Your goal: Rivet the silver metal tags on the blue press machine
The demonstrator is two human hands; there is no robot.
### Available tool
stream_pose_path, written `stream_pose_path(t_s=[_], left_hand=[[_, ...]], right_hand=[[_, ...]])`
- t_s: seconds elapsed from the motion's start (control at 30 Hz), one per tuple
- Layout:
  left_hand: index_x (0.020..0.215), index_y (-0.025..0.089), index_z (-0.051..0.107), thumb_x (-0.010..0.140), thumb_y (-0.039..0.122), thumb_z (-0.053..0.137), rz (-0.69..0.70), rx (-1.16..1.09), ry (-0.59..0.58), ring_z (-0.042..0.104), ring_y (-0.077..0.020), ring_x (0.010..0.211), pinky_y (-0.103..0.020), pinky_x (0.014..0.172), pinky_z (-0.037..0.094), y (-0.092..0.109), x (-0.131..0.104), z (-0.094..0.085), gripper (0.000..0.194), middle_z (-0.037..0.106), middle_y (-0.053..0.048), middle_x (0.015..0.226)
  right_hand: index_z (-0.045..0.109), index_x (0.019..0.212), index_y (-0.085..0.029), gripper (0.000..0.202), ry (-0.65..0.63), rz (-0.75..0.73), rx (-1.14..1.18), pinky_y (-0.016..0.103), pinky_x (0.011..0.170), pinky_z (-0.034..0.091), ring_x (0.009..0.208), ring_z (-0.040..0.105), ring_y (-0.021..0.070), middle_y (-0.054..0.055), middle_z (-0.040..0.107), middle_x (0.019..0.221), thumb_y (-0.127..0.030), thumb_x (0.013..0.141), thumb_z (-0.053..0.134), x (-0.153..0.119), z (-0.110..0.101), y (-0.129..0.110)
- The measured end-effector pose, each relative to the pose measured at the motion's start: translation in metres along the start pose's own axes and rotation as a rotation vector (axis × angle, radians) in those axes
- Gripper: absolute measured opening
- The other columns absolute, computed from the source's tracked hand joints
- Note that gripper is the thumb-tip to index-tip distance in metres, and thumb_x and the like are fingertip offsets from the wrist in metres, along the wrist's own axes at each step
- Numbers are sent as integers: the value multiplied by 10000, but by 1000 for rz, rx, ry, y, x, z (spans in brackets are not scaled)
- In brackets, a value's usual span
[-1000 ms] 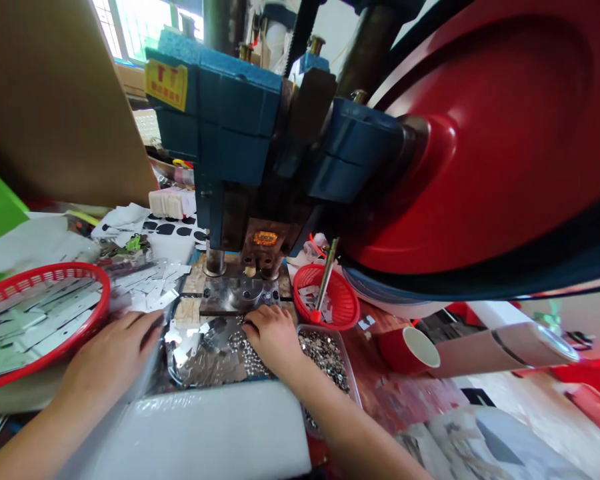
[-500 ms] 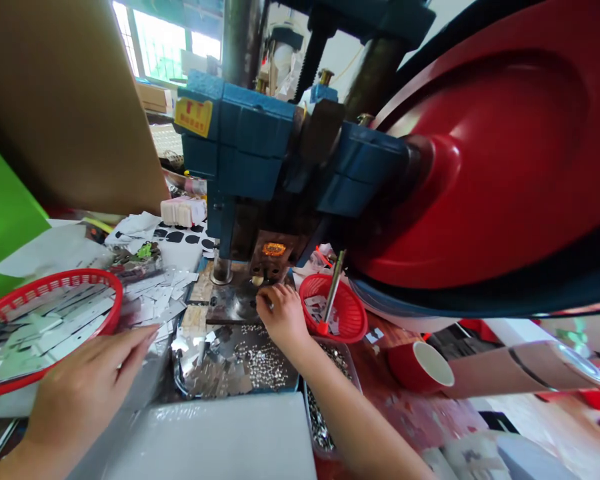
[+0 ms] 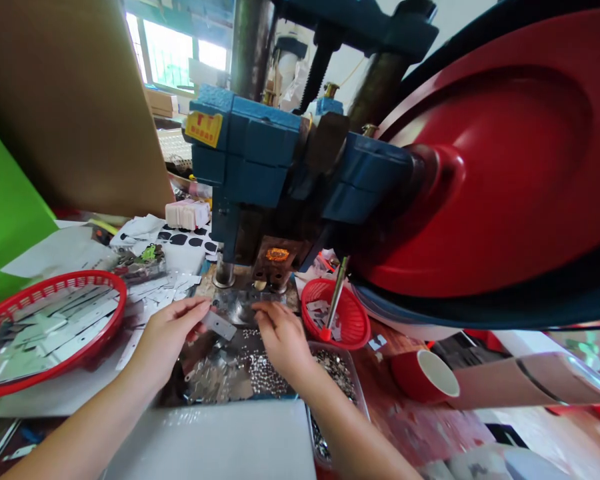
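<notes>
Pinched between the thumb and fingers of my left hand [image 3: 173,330] is a flat metal strip [image 3: 220,325] with small holes, tilted in front of the press bed. My right hand [image 3: 283,337] is at the right of the steel press bed [image 3: 240,307], its fingers bent and together; whatever may be in their tips is hidden. Above both hands stands the blue press [image 3: 260,147], with its punch head [image 3: 275,260] over the bed. Below the hands lies a tray [image 3: 215,390] of flat metal pieces and many small shiny fasteners.
A red basket [image 3: 115,313] of metal strips stands at the left. To the right are a smaller red basket [image 3: 360,320], a plastic tub [image 3: 350,373] of small metal parts and a red cup [image 3: 423,377]. The large red flywheel [image 3: 505,187] fills the upper right.
My left hand has moved right from beside the left basket to the press bed, and a metal strip now shows in it. My right hand has come slightly back toward me.
</notes>
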State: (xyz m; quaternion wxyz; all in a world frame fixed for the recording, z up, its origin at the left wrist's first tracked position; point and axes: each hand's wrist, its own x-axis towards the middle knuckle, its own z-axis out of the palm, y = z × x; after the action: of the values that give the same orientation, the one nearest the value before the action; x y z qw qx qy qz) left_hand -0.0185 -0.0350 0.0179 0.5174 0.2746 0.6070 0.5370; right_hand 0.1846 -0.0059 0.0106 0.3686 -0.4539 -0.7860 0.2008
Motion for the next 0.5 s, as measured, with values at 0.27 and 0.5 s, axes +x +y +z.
stream_pose_path(t_s=[0.27,0.5], left_hand=[[867,145,679,558,462,790,-249,-59,-308,439,-50,481,-161,432,297,-16,-19,21,456,548,44,577],[907,192,644,764,642,506,-17,249,-419,389,-93,441,-209,415,270,-20,-22,16,491,455,62,504]], right_hand=[[689,932,-243,149,-125,-122,293,260,887,462,1006,568,150,39,583,1045,-191,813,617,-11,8,-17],[576,697,-202,69,-204,27,11,247,657,434,651,562,137,-14,598,689,-149,741,582,-21,3,-26]])
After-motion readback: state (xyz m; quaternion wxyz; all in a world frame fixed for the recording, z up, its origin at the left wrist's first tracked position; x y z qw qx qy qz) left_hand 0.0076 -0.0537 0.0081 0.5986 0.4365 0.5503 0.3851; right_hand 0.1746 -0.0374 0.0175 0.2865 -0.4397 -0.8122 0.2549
